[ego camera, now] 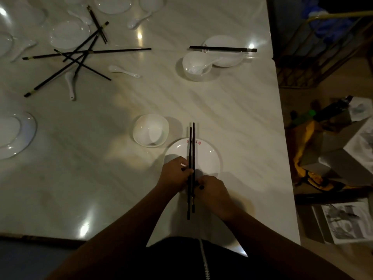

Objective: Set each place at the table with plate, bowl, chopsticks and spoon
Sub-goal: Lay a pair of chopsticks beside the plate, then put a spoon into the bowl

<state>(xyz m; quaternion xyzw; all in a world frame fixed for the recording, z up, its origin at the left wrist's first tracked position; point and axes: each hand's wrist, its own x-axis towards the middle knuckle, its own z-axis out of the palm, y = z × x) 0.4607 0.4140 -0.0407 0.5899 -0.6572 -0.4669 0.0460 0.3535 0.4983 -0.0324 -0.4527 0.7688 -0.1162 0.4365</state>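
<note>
Left hand [176,172] and right hand [212,190] both pinch the chopsticks [191,146] in curled fingers, squaring them across the plate [210,158], bowl [150,130] just past its left rim; next, likely, release and fetch a spoon [124,71] from well beyond.

Pale veined worktop [232,110]. At the near edge: near plate [207,158] with near bowl [150,131] just beside it. Toward the right edge: far plate [228,57] beside far bowl [196,66]. Far left corner: heaped loose chopsticks [80,55], white spoon [124,71], further plates [69,34].
</note>
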